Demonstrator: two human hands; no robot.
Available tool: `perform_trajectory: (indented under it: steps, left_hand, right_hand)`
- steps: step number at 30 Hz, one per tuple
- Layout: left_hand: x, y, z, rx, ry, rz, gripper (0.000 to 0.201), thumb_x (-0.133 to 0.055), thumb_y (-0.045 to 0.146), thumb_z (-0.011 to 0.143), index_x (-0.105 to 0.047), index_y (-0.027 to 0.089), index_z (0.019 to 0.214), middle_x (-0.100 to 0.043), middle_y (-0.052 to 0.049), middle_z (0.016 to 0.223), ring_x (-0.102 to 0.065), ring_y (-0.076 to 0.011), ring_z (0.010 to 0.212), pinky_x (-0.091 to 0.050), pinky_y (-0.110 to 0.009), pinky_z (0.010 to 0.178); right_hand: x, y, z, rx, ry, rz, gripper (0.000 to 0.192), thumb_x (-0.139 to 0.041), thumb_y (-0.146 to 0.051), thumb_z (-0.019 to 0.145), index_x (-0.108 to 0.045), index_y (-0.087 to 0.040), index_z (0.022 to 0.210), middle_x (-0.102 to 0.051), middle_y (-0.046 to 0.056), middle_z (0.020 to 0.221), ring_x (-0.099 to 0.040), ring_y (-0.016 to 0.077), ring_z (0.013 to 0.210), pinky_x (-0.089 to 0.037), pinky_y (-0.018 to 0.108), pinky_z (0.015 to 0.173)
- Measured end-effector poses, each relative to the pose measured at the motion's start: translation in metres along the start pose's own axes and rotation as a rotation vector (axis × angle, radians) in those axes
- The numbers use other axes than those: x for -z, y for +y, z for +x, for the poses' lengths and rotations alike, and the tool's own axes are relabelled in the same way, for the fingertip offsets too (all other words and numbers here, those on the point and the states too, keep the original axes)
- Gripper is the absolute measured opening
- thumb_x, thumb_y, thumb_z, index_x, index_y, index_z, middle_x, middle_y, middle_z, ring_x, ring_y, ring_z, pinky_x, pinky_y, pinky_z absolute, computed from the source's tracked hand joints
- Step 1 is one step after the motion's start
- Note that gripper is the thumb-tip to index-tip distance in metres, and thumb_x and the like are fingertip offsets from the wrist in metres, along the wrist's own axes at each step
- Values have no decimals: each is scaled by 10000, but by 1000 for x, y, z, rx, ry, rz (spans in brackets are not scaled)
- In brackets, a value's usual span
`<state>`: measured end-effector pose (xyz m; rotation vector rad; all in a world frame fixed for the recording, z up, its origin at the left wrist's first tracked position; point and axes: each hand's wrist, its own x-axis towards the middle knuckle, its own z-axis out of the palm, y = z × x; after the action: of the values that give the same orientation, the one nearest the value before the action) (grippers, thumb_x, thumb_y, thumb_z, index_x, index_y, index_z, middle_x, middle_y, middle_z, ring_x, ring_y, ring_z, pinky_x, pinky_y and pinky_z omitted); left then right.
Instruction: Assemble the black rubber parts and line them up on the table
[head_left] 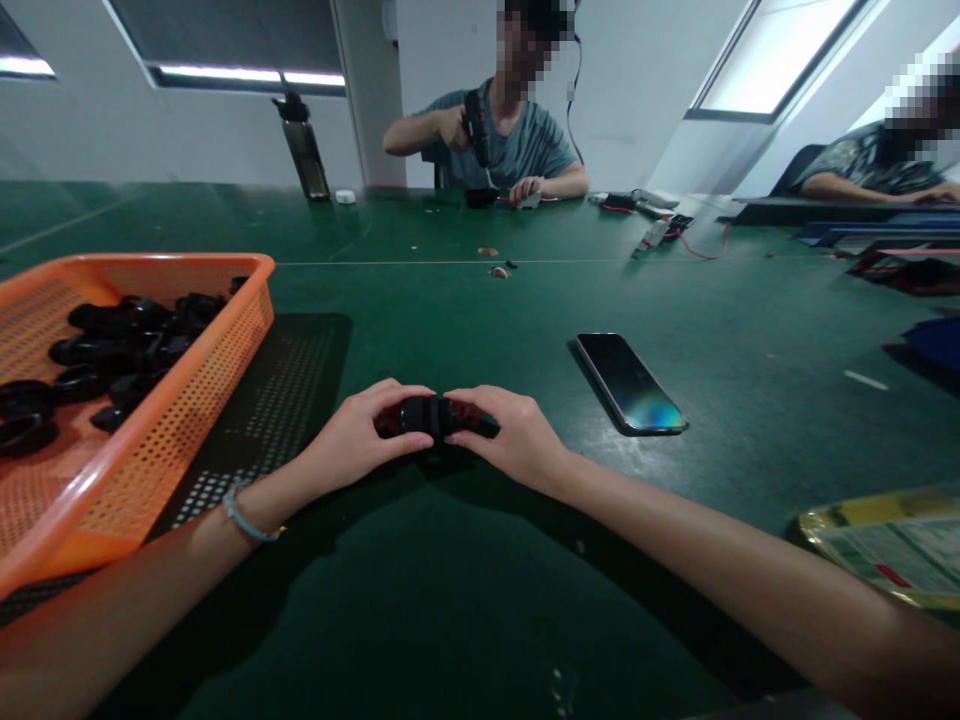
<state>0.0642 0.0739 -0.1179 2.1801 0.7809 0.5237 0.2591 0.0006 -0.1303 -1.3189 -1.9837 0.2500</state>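
Between my two hands is a small black plastic part (429,416), low over the green table (450,600). My left hand (379,425) grips its left end with thumb and fingers, a light blue bracelet on that wrist. The right end is pinched by my right hand (510,428). My fingertips nearly meet at the middle of the part and cover much of it, so its exact kind does not show. To the left, an orange basket (202,365) holds several black parts (127,345).
A phone (630,385) lies right of my hands. Near the right edge is a yellow and green packet (892,550). Across the table a person (480,130) holds a power drill (477,128); another person (862,170) sits at right. A dark bottle (304,150) stands at the back.
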Motion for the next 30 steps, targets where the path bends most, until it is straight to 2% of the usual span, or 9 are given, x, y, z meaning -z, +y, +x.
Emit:
perform_trajectory:
  steps: [20,30]
  left_hand:
    - [-1,-3,0,-12,0,22,449,-621,450,723,-599,206,1099,-557,-41,927,-582,-219,845,-490,-370,756]
    - [0,-1,0,-8,-1,23,442,-628,441,720,-602,212,1098,-558,-36,925,-583,-214,841,-489,-337,720]
  right_hand:
    - [2,-2,1,-36,-46,-6,278,-678,-217,753,-629,-167,1023,-702,56,945,-650,172,866,-508,318,780]
    - [3,-4,2,-52,-63,-18,266,-675,-237,761,-636,-161,1013,-706,60,941,-655,173,858,-512,311,757]
